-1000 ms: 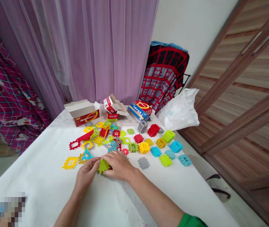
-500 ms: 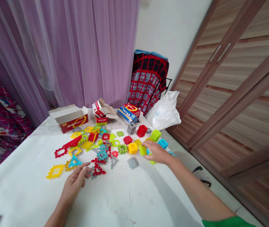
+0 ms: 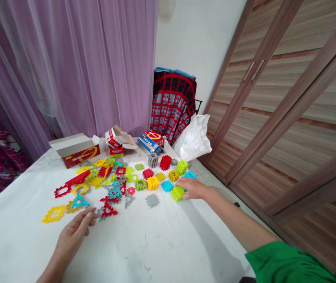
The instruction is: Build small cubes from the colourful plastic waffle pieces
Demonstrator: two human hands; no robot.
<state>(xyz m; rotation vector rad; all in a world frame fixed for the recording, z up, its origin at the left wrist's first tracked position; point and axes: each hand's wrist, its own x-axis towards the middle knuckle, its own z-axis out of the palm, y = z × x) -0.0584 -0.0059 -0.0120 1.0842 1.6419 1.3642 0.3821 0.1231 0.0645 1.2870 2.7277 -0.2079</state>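
Note:
Many coloured plastic interlocking pieces (image 3: 117,182) lie scattered on a white table (image 3: 144,247). My right hand (image 3: 192,188) reaches out to the right side of the pile, its fingers closed on a lime green block cube (image 3: 176,193). Other built cubes stand close by: yellow (image 3: 153,182), red (image 3: 165,162), green (image 3: 182,167). My left hand (image 3: 72,232) rests flat on the table with fingers stretched out, holding nothing, just short of a red triangular piece (image 3: 109,210) and a flat yellow piece (image 3: 53,214).
Red cardboard boxes (image 3: 75,149) and a blue box (image 3: 151,142) stand at the table's far edge. A white plastic bag (image 3: 193,138) lies at the far right corner. Behind are a chair with a red patterned cloth (image 3: 172,104), purple curtains (image 3: 76,67) and wooden wardrobe doors (image 3: 298,98).
Both hands left the green piece at the table's middle. My right hand moved right to the row of cubes with the green block; my left hand drew back and lies open.

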